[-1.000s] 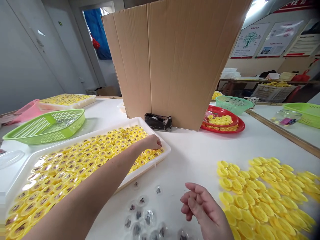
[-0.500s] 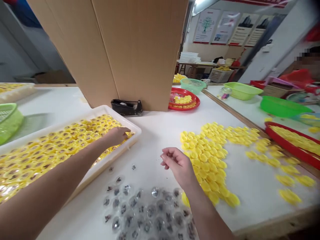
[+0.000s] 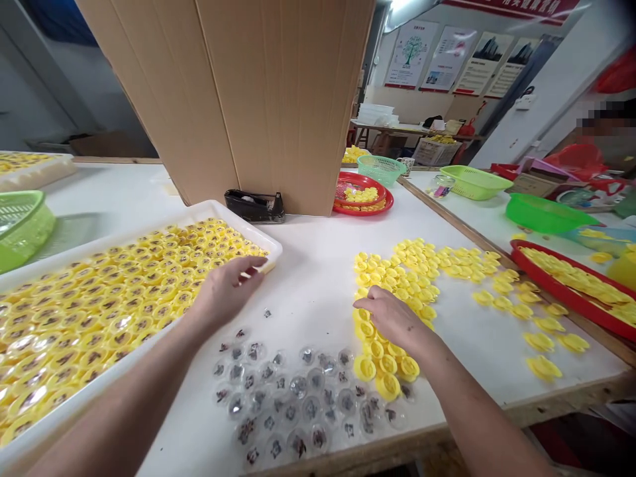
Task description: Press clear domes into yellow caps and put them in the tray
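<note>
My left hand (image 3: 229,288) hovers at the right end of a white tray (image 3: 274,250), its fingers apart and holding nothing that I can see. Rows of yellow cups (image 3: 119,288) with dark printed pictures under clear tops fill the tray. My right hand (image 3: 395,318) reaches onto a spread of plain yellow cups (image 3: 417,262), fingers bent together on a cup at the pile's left edge; the hand partly hides that cup. Between my forearms lie many clear domed pieces (image 3: 298,386) with small dark pictures, loose on the white table (image 3: 313,278).
Behind the tray stand a black tape dispenser (image 3: 254,205) and a tall cardboard box (image 3: 278,106). Red plates (image 3: 365,211) with yellow pieces sit beyond. A red tray (image 3: 517,248) lies across the wooden strip at right. Green baskets (image 3: 474,182) stand farther back; another green basket (image 3: 30,228) is at left.
My left hand has drawn back from the tray's corner toward me. My right hand has moved right, from above bare table onto the yellow cups. The view has shifted slightly.
</note>
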Available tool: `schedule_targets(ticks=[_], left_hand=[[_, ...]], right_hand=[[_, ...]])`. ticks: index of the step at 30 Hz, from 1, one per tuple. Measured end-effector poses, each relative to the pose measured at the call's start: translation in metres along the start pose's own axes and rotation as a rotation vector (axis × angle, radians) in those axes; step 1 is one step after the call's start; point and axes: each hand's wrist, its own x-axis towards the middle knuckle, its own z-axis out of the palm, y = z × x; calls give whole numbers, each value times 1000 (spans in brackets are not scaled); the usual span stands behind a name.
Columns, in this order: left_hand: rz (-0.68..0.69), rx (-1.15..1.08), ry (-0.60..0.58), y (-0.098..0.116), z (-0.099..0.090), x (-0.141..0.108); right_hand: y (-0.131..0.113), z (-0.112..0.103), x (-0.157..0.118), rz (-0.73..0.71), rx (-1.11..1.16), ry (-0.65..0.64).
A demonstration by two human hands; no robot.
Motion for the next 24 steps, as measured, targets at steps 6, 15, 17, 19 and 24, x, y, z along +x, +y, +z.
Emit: schedule_targets(ticks=[6, 15, 17, 19, 24], left_hand=[[-116, -193, -165, -5, 34, -54], [-271, -423, -120, -25, 38, -59], [-324, -534, -136, -28, 40, -59], [-380, -700, -166, -30, 43, -59], [-537, -1306, -426, -41, 50, -57]], right_hand=[[-4, -14, 19, -68, -68, -145], [-32, -2, 52, -107, -51, -171], [-48, -3, 60, -142, -9, -160], [-70, -7, 67, -194, 51, -157], [-139, -22, 84, -389, 231, -171]])
